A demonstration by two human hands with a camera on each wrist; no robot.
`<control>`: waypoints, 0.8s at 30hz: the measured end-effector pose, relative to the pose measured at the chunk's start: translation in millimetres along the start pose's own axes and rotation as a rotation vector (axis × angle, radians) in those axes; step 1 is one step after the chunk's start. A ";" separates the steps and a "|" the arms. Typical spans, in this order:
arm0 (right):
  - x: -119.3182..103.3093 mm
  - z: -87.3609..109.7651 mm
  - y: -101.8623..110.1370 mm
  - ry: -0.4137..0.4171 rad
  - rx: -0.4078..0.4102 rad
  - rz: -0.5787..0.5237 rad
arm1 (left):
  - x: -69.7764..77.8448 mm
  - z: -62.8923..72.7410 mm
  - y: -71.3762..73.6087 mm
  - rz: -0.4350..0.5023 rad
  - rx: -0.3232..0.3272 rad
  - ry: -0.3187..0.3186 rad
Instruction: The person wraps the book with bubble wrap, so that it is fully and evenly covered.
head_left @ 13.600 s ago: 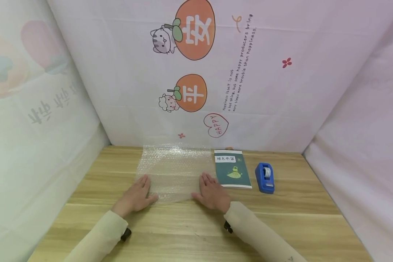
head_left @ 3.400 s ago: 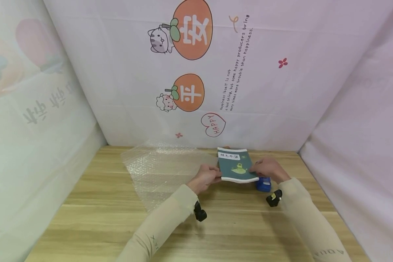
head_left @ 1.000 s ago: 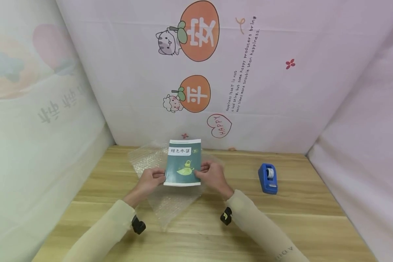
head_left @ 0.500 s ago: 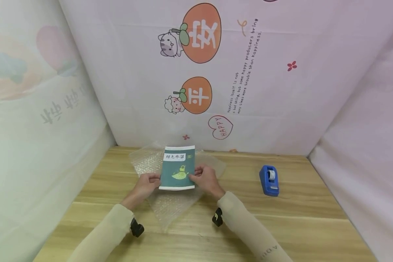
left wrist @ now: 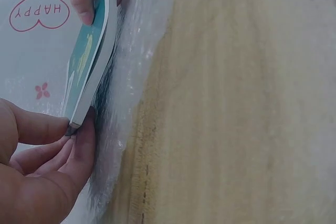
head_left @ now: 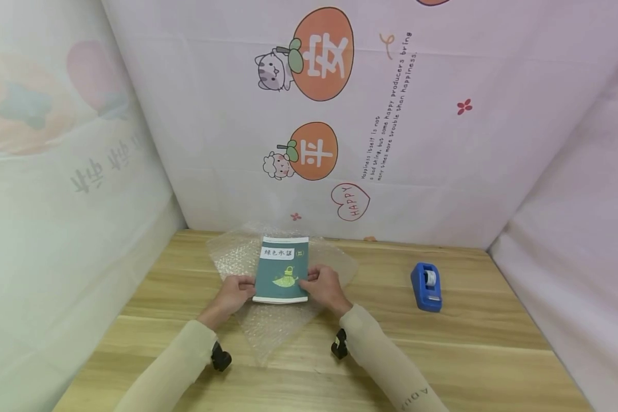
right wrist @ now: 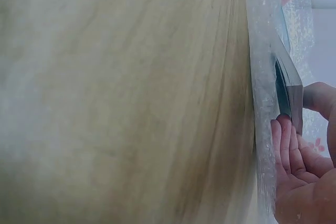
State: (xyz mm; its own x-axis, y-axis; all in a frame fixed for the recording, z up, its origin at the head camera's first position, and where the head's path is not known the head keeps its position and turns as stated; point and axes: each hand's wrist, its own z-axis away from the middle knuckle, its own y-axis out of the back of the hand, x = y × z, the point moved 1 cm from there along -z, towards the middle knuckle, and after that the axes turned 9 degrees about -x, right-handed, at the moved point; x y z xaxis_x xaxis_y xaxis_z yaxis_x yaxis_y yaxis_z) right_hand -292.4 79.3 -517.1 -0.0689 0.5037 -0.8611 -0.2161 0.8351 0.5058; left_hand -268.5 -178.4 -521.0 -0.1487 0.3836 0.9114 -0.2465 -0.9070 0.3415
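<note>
A green book (head_left: 283, 269) with a white title label and a yellow leaf drawing lies between both hands in the head view, over a sheet of bubble wrap (head_left: 273, 329) turned cornerwise. My left hand (head_left: 234, 293) pinches its left edge, thumb on top and fingers beneath, as the left wrist view shows on the book (left wrist: 94, 61). At the right edge my right hand (head_left: 325, 286) grips it the same way, thumb over the cover. In the right wrist view the book's pages (right wrist: 294, 90) part slightly, and the fingers (right wrist: 289, 150) sit under it, close over the bubble wrap.
A blue tape dispenser (head_left: 426, 287) with a roll of tape stands to the right on the wooden table (head_left: 474, 343). Behind the table rises a printed white cloth backdrop (head_left: 417, 200), with cloth walls on both sides. The bubble wrap's far corner reaches the backdrop.
Earlier both hands lay flat on the bubble wrap, and the book was beside the tape dispenser. Since then the book has been brought left over the wrap, now turned cornerwise, and lowered towards it.
</note>
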 end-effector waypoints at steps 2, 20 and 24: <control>1.2 -0.5 -0.7 -0.009 0.000 -0.003 | 0.4 0.1 -0.3 0.003 -0.002 0.002; 0.6 -8.8 -3.9 -0.076 -0.006 0.055 | 13.8 -3.7 14.9 -0.245 -0.056 -0.076; 2.1 -11.0 -5.1 -0.077 -0.003 0.057 | 14.7 -1.9 18.5 -0.360 -0.040 -0.105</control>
State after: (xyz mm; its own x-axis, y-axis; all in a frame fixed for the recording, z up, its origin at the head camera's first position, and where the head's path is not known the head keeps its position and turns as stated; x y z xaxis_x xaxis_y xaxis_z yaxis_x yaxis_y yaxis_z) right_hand -302.1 73.6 -522.0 -0.0058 0.5660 -0.8244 -0.2165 0.8041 0.5537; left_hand -277.0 -189.2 -501.7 0.0531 0.6551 0.7537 -0.3031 -0.7086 0.6372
